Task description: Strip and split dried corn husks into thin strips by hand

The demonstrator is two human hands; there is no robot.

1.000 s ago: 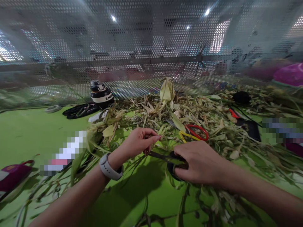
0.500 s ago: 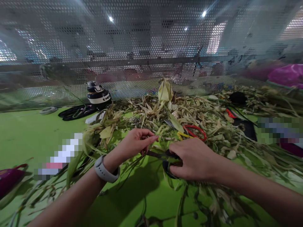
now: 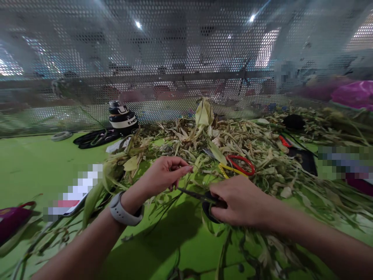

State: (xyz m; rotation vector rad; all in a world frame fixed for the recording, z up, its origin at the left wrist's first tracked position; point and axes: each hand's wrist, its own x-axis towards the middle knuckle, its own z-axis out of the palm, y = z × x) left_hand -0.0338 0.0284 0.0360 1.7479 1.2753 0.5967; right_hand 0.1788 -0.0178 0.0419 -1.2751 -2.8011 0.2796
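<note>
My right hand [image 3: 239, 198] is wrapped round the dark handles of a pair of scissors [image 3: 192, 193]. Their blades point left, the tips just under my left hand's fingers. My left hand [image 3: 166, 175], with a pale watch band [image 3: 125, 210] on its wrist, is pinched closed. Thin green stems [image 3: 167, 205] trail down from beneath its fingers; its exact hold on them is partly hidden. Just beyond my right hand lies a second pair of scissors [image 3: 243, 163] with red and yellow handles, a leaf across its blades.
A heap of dry leaves and stems [image 3: 180, 132] spreads over the green table [image 3: 37, 155], with a pale husk-like bundle [image 3: 204, 113] upright in it. A black bottle [image 3: 124, 118] stands at back left. Perforated sheeting [image 3: 186, 50] closes off the back. Purple bags [image 3: 354, 95] lie right.
The scissors' blades have come closer together. My left hand has shifted slightly left, and my right hand has moved a little right with the scissors.
</note>
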